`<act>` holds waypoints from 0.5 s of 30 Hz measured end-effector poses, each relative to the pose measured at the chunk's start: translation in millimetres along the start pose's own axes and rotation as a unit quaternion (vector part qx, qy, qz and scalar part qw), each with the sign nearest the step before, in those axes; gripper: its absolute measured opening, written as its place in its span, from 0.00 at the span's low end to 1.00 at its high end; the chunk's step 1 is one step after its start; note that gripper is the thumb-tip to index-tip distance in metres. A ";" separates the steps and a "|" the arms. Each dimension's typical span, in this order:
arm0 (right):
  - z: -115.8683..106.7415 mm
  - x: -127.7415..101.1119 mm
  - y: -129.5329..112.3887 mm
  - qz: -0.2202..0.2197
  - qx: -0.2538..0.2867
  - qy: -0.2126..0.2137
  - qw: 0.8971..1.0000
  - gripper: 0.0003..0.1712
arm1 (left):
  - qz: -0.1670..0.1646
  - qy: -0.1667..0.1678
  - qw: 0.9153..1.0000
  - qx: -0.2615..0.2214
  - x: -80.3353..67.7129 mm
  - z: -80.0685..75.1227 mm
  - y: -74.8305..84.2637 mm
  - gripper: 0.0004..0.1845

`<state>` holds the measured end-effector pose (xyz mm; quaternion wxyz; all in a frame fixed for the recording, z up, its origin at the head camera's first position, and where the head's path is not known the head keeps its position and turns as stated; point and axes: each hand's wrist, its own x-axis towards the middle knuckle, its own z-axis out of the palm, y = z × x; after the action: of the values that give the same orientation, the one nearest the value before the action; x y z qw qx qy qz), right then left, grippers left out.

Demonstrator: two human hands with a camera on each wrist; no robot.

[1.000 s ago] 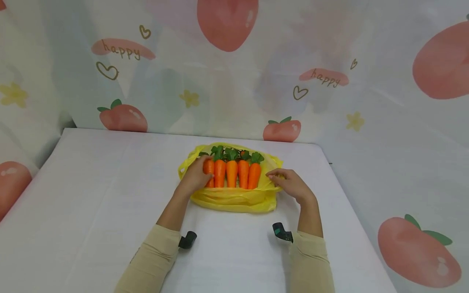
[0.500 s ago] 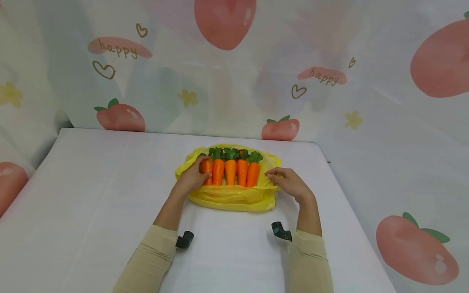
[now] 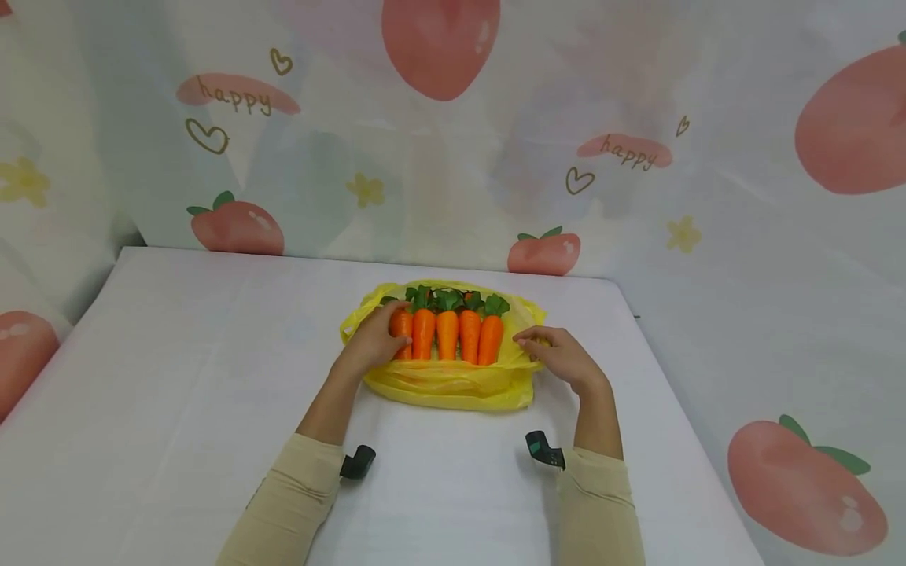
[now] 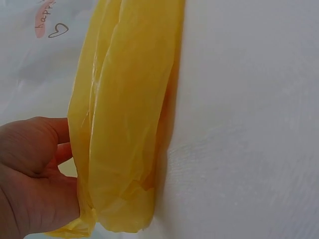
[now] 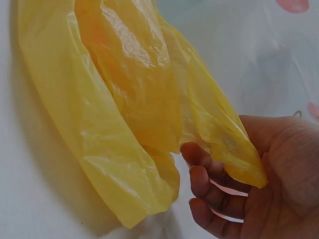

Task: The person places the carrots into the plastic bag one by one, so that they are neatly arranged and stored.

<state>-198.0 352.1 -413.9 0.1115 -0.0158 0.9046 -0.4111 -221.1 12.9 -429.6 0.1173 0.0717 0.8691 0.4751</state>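
Several orange toy carrots (image 3: 447, 334) with green tops lie side by side on a yellow plastic bag (image 3: 453, 387) in the middle of the white table. My left hand (image 3: 382, 338) curls round the leftmost carrot (image 3: 402, 324) at the bag's left side. In the left wrist view that hand (image 4: 30, 174) sits behind the bag's film (image 4: 124, 124) with its fingers bent inward. My right hand (image 3: 548, 350) pinches the bag's right edge. The right wrist view shows its fingers (image 5: 209, 174) curled under a fold of the yellow film (image 5: 114, 99).
The white table (image 3: 177, 354) reaches a curtain (image 3: 425, 157) printed with strawberries at the back and both sides. Its right edge (image 3: 679, 409) runs close to my right arm. Black wrist cameras (image 3: 357, 462) (image 3: 545, 450) sit under both sleeves.
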 end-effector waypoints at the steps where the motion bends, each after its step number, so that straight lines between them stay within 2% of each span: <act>1: 0.1 -0.1 0.2 -0.001 0.000 -0.001 1.000 0.18 | 0.003 0.000 1.000 0.002 -0.5 -0.7 0.6 0.34; 8: 0.3 -1.1 -1.5 -0.002 -0.001 0.000 1.000 0.18 | 0.011 0.007 1.000 0.013 -5.2 -6.4 6.9 0.33; 15: 0.0 -1.7 -2.9 -0.008 0.000 -0.002 1.000 0.18 | 0.039 0.015 0.999 0.003 -13.2 -13.5 15.5 0.31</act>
<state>-196.5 350.4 -411.5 0.1101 -0.0234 0.9044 -0.4117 -211.9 7.3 -407.7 0.0854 0.0987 0.8689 0.4774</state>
